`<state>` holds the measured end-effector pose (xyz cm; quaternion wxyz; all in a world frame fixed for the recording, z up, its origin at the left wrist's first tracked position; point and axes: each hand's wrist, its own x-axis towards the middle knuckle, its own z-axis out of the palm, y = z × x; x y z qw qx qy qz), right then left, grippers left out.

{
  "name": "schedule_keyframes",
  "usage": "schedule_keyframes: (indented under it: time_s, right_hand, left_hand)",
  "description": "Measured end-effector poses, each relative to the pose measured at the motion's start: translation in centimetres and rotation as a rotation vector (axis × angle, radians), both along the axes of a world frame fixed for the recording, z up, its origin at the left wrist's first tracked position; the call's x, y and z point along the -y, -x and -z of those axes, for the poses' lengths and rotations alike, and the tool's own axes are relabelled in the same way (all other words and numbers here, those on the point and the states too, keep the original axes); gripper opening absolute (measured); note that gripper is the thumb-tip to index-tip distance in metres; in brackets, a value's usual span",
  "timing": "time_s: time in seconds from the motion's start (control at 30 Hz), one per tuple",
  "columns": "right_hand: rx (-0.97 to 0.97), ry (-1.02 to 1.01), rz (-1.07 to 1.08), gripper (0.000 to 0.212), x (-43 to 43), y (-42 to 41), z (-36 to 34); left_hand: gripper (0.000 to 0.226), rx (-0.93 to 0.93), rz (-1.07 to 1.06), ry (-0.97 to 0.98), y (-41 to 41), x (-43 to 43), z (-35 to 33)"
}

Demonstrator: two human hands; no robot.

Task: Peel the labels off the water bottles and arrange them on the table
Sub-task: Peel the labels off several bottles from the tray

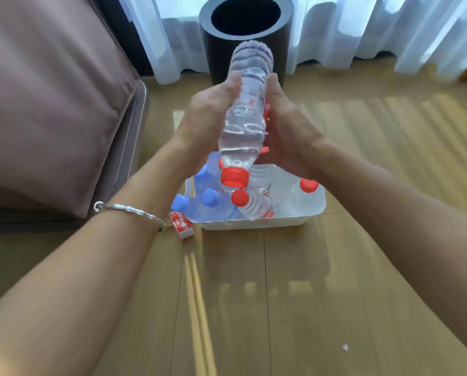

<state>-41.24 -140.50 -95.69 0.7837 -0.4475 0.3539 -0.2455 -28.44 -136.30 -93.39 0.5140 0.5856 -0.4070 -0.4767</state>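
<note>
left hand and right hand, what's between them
In the head view, a clear water bottle with a red cap, held by the left hand and the right hand above the white tub.

I hold the bottle (pixel 243 118) between left hand (pixel 208 112) and right hand (pixel 289 131), cap (pixel 233 176) toward me. Below the grip the tub (pixel 254 225) sits on the table (pixel 281 294), more bottles (pixel 256 207) in it. A label (pixel 182 225) lies below-left, just beside the tub. The bin (pixel 218 55) stands beyond the grip, the sofa (pixel 50 104) left
</note>
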Motion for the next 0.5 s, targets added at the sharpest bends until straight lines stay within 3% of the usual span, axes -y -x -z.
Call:
schedule_keyframes:
  time_s: [0.1, 0.23, 0.37, 0.5]
  right_hand:
    - [0.321, -0.205, 0.028, 0.073, -0.1, 0.3, 0.4]
    - [0.301, -0.24, 0.077, 0.075, 0.1, 1.5, 1.9]
    - [0.275, -0.311, 0.096, 0.074, 0.0, 1.9, 2.6]
    - [0.307, -0.322, 0.136, 0.069, -0.4, 1.8, 2.2]
  left_hand:
    - [0.044, 0.346, 0.106, 0.034, 0.9, 0.0, 0.7]
    - [0.049, 0.746, 0.195, -0.01, 0.7, 0.3, 0.8]
    - [0.028, 0.846, 0.126, 0.031, 0.0, 0.2, 0.2]
    - [0.041, 0.872, 0.225, 0.002, 0.1, -0.2, -0.3]
